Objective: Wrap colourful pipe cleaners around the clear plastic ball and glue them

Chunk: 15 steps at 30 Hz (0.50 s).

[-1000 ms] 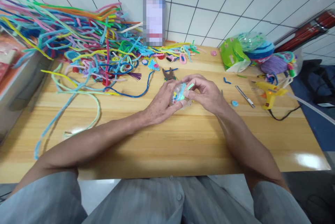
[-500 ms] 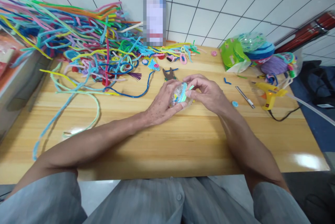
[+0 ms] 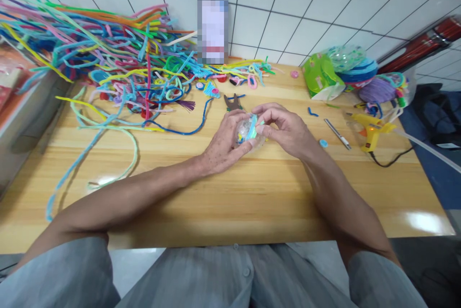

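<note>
My left hand [image 3: 227, 144] is wrapped round a clear plastic ball [image 3: 245, 130] with small coloured bits inside, holding it just above the table. Light blue and pale green pipe cleaners [image 3: 254, 128] run round the ball like a band. My right hand [image 3: 283, 128] pinches the pale green pipe cleaner between thumb and index finger, against the ball's right side. Right behind the hands lie pliers [image 3: 233, 102] with their jaws apart. A dark blue pipe cleaner [image 3: 196, 131] trails on the table to the left of them.
A heap of pipe cleaners [image 3: 118, 53] covers the back left. A phone [image 3: 213, 29] leans on the tiled wall. To the right are a yellow glue gun [image 3: 372, 128] with its cord, a pen-like tool [image 3: 337, 134], a blue disc [image 3: 323, 143] and a green packet [image 3: 321, 77].
My right fingertips have shifted slightly along the pale green pipe cleaner, and less of its end shows. The ball has turned a little in my left hand.
</note>
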Available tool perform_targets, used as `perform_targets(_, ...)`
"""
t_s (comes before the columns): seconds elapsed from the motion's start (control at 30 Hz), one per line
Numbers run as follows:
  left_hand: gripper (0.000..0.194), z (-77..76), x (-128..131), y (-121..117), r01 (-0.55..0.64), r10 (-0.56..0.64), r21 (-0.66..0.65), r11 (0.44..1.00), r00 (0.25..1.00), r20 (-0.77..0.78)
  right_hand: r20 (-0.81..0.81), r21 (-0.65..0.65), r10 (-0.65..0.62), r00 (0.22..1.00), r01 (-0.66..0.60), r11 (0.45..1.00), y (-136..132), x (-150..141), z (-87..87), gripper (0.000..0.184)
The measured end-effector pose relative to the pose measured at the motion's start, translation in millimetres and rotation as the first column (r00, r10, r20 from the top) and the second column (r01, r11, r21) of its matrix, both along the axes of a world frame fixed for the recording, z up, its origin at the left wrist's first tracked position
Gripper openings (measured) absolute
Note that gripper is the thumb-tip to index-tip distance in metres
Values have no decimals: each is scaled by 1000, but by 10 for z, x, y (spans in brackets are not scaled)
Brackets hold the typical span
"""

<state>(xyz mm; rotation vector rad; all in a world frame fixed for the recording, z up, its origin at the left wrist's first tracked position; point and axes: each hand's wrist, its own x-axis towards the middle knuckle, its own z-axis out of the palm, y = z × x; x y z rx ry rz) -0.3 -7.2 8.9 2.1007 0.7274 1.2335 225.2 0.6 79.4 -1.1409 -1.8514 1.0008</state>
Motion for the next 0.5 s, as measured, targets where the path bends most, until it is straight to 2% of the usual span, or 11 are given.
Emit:
perform_targets(0.13,54,0,-5,-4,2,-2,-8,1000,1000,-9,30,35,11,999,-12,999,-12,-4,16,13)
perform_targets(0.27,68,53,-31,-5,-26,24,-132,991,999,-23,57,58,10,998,-14,998,-29,-19,41,12)
perform_targets(0.37,65,76,-35,5,-28,17,-202,979,998,-55,61,53,0,998,-3,999,-35,-29,44,9)
perform_targets(0.5,61,53,-25,10,-26,21,-148,989,999,-37,22,3,-30,999,30,1000,-29,-31,25,11)
